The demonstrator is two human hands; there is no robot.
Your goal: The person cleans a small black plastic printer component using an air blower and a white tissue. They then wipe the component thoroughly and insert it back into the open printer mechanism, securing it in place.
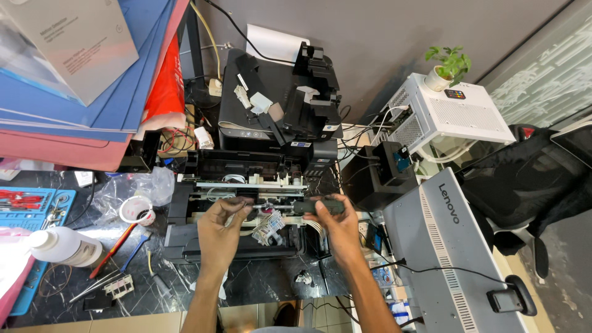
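An opened black printer [185,216] lies on the dark marble desk, its inner rails and white parts bare. Over it, my left hand [221,229] pinches a small thin part near a clear plastic piece [270,227]. The fingers of my right hand [336,227] are closed round a dark grey block-like part [320,204] at the printer's right side. A second black printer [280,102] with its covers up stands just behind.
Blue and red folders [92,74] overhang the left. A white bottle [61,246], a small cup [137,209], a red-handled tool [114,250] and tweezers lie on the left. A grey computer case [450,259], a white box with a plant [447,114] and a black chair [524,179] stand on the right.
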